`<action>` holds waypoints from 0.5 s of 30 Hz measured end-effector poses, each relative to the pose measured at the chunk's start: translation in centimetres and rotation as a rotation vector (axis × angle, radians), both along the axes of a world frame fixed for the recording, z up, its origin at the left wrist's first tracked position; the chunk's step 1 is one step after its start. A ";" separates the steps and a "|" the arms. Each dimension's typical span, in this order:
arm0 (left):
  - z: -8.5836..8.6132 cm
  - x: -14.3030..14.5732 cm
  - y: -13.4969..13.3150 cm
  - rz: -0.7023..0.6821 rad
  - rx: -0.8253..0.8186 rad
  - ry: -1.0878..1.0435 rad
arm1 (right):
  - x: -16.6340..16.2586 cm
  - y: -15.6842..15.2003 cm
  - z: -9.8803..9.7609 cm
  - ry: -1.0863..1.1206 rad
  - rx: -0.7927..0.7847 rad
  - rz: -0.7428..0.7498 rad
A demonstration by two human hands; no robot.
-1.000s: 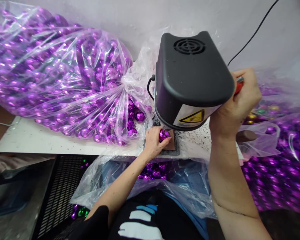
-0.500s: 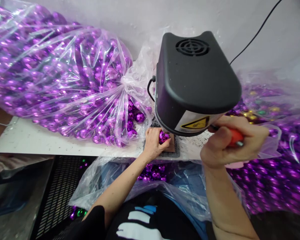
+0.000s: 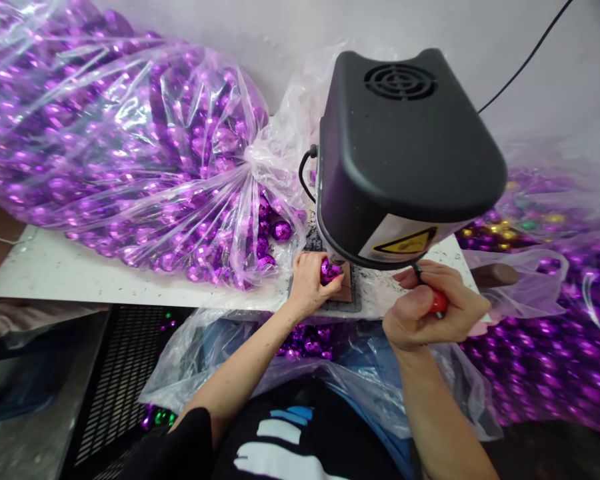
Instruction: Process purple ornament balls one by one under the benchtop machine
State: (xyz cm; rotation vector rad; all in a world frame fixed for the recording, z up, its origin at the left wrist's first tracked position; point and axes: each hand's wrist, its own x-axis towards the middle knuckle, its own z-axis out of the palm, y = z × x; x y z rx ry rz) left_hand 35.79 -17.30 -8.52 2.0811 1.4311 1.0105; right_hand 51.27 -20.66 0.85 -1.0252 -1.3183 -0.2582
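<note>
My left hand has its fingers wrapped round a shiny purple faceted ball. It keeps the ball over a small brown block on a dark base plate, under the front of a black machine with a yellow warning label. To the right, my right hand is closed round the red handle of a lever beside the machine. The machine's head hides the space right above the ball.
A large clear bag of purple balls lies on the white table at left, with loose balls by its knot. Another bag fills the right. An open plastic bag with purple balls hangs at my lap.
My right hand has moved left and slightly down with the red handle. My left hand stays at the same spot with the ball. The machine sits slightly farther right in view.
</note>
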 end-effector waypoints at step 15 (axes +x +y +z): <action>-0.2 0.2 -0.2 0.039 0.011 0.032 | -0.8 0.1 -2.7 0.133 -0.042 0.001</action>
